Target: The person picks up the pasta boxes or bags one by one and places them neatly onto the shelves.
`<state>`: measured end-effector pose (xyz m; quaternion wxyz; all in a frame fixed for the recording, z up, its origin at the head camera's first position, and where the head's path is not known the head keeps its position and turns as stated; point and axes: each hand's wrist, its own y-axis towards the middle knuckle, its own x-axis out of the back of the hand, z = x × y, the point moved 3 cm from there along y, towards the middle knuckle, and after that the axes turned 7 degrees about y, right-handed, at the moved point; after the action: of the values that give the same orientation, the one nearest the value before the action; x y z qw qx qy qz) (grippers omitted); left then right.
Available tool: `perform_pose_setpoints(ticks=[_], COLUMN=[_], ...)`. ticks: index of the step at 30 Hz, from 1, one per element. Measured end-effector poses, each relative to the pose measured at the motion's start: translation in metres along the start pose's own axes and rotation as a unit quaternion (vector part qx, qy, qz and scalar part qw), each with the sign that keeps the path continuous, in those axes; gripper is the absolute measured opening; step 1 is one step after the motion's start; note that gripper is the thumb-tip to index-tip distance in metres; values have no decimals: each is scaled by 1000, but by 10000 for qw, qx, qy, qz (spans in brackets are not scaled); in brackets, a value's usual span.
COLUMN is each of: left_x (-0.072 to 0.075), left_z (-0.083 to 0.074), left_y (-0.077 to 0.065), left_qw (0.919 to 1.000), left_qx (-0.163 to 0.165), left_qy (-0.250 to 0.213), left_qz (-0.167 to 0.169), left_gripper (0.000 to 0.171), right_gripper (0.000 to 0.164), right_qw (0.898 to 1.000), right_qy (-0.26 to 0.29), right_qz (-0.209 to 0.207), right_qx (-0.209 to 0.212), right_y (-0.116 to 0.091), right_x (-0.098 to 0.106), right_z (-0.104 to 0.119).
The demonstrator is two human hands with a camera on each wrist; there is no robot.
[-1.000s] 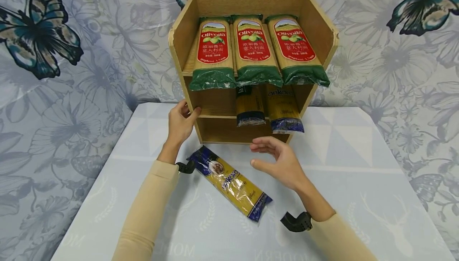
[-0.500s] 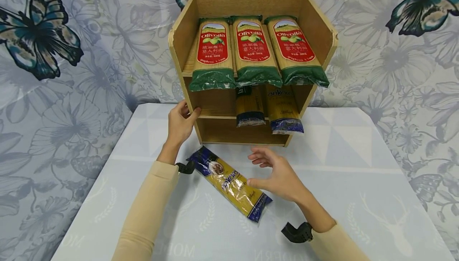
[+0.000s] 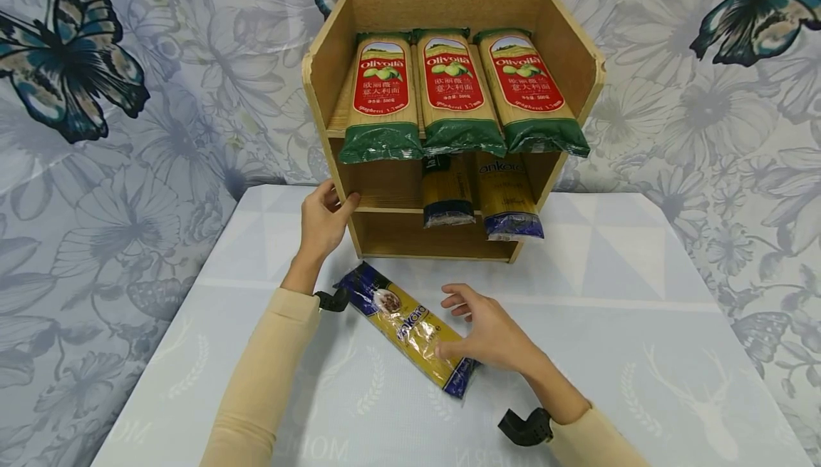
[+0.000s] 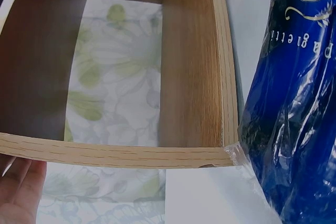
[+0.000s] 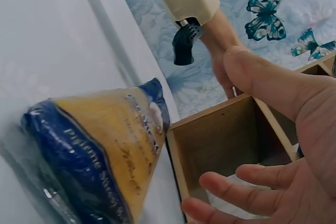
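Observation:
A yellow and blue "ankara" spaghetti packet (image 3: 407, 324) lies slantwise on the table; its printed side also shows as a packet (image 5: 107, 140) in the right wrist view. My right hand (image 3: 490, 331) is over the packet's near right end, fingers spread and thumb overlapping the wrapper. Nothing is in that hand (image 5: 320, 119), seen palm-on in the right wrist view. With its thumb on the front edge, my left hand (image 3: 323, 224) grips the left side panel of the wooden shelf (image 3: 449, 7). In the left wrist view the left fingers (image 4: 23, 192) reach past the wood's edge.
Three green and red Olivoila spaghetti packets (image 3: 455, 82) fill the top tier. On the middle tier lie a darker packet (image 3: 447, 192) and another ankara packet (image 3: 509, 196), both jutting past the front. The patterned table (image 3: 641, 310) meets a butterfly-print backdrop (image 3: 160, 132).
My right hand has come down and toward me, from the shelf's front to above the loose packet. The left hand stays on the shelf side, and the packet has not moved.

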<state>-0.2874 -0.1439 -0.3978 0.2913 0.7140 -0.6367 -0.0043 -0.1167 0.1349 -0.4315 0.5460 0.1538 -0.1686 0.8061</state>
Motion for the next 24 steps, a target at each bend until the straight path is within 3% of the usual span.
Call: perform_pose_setpoints(ticks=[7,14,24], left_x=[-1,0,-1], left_z=[0,-7,0], left_y=[1,-1,0], left_qw=[10000,10000,10000], left_qx=[-15,33,0], left_qy=[-47,-44,25], left_qz=[13,44,17], left_gripper=[39,39,38], right_gripper=[99,103,98], right_qw=[9983,9968,9875], right_qy=[-197,-543,-1430], right_qz=[389,289,333], right_qx=[-379,-516,-582], right_y=[3,4,3], right_x=[-13,-21,-35], right_z=[-16,-23,-25])
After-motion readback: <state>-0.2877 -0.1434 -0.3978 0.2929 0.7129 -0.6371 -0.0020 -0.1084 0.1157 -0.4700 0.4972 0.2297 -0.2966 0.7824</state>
